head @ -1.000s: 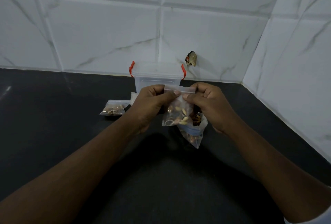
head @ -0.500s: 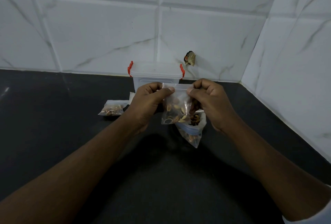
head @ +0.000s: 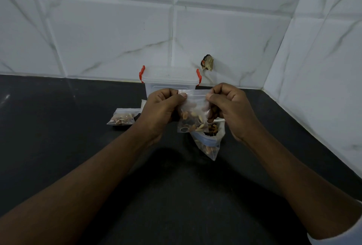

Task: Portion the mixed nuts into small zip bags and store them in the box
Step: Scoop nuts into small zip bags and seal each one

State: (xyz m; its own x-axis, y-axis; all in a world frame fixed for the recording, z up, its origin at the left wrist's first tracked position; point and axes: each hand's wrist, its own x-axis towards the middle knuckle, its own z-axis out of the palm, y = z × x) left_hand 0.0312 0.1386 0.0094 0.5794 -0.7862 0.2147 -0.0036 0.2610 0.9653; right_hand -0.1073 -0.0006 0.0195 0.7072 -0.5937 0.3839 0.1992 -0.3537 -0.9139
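One risk: zip seals only partly if a pinch skips a stretch, so nuts (head: 193, 122) spill en route to the box (head: 170, 82) | left hand (head: 162, 107) and right hand (head: 230, 107) each pinch a top corner of the small zip bag (head: 196, 98), just in front of the box | bag clear, upright, lower half full of nuts

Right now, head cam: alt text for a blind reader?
The left hand and right hand pinch the top of a small zip bag of mixed nuts over a black counter. Behind stands a lidded clear box with red clips; a larger nut bag lies below, a filled bag at left.
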